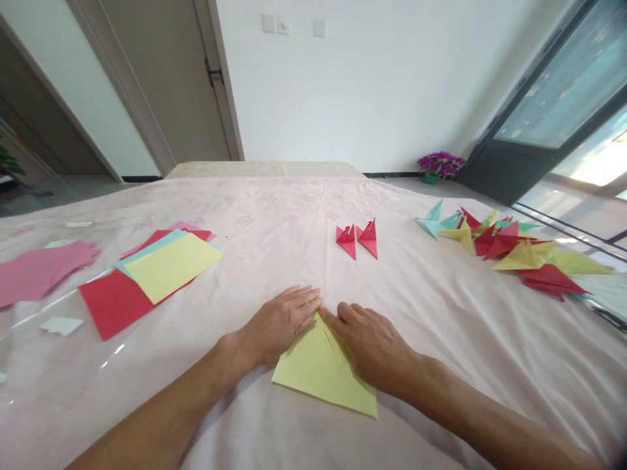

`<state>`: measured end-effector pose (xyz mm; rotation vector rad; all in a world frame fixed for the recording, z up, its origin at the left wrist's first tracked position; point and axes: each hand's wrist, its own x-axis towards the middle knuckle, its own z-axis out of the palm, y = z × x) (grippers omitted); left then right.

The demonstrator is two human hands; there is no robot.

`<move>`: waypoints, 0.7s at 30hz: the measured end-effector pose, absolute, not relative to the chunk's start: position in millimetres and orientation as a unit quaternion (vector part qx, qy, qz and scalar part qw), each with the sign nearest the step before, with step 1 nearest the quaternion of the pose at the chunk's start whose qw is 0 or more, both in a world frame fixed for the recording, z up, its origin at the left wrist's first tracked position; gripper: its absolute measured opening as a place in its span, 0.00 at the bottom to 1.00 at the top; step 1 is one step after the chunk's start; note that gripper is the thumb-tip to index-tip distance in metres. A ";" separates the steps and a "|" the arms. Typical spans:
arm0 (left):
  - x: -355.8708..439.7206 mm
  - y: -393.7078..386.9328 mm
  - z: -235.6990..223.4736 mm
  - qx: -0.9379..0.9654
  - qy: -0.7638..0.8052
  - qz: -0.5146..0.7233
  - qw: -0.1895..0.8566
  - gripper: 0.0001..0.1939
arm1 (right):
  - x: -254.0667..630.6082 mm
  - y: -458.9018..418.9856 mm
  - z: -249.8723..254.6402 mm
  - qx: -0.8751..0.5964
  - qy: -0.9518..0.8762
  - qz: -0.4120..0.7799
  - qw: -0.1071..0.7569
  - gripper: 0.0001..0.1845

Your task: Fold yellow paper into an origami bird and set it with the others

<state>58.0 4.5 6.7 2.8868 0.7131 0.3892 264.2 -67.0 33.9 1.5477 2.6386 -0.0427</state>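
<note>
A folded yellow sheet of origami paper [318, 375] lies on the cloth in front of me, its narrow tip pointing away. Flat over its upper left edge rests my left hand [287, 323], open, fingers stretched out and fingertips at the tip. My right hand [375, 343] is closed at the right edge, most fingers curled and the index finger pressed on the paper near the tip. The thumb and the paper beneath that hand are hidden. Beyond both hands stand two small red folded paper cranes [346, 240], side by side.
At left lie loose yellow, blue and red sheets [171, 264], pink paper [44, 271] and white scraps [61, 325]. Several folded cranes [524, 251] are heaped at right. A pale pink tablecloth [274, 215] with wrinkles covers the table.
</note>
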 end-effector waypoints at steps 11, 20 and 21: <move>43.5 5.0 2.5 0.966 0.230 0.080 0.088 0.27 | 287.4 -76.1 40.2 0.484 0.874 -0.030 -0.020 0.17; 41.1 6.3 4.4 0.971 0.212 0.064 0.090 0.28 | 323.7 -106.0 28.0 0.389 0.919 -0.040 -0.043 0.25; 40.8 6.5 4.3 0.972 0.208 0.065 0.091 0.27 | 326.7 -108.8 29.9 0.385 0.921 -0.046 -0.048 0.23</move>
